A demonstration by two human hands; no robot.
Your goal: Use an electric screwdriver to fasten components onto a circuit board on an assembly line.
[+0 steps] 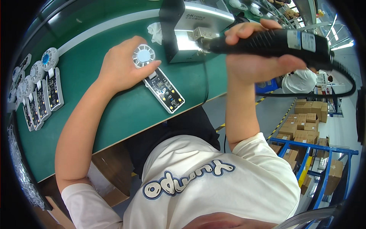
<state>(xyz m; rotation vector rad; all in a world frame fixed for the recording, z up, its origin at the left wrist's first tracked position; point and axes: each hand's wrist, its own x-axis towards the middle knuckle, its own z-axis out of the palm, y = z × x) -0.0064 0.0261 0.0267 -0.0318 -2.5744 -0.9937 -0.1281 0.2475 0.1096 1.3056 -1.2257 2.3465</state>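
Observation:
My left hand [121,64] is closed around the round head of a white handheld device [164,91] on the green bench. The device's head carries a pale blue disc, and its body lies open with a black circuit board and several small yellow parts showing. My right hand [251,66] grips a black corded electric screwdriver [255,45], held nearly level. Its tip meets, or comes very near, the metal outlet of a screw feeder box [183,45]; I cannot tell if they touch.
Several similar open devices [53,88] stand in a row at the left of the green bench [126,114]. Crumpled white tissue [155,32] lies beside the feeder. The screwdriver's black cable [345,80] loops at the right. Cartons [305,122] and a blue rack [324,175] stand beyond, with a person [299,81] farther off.

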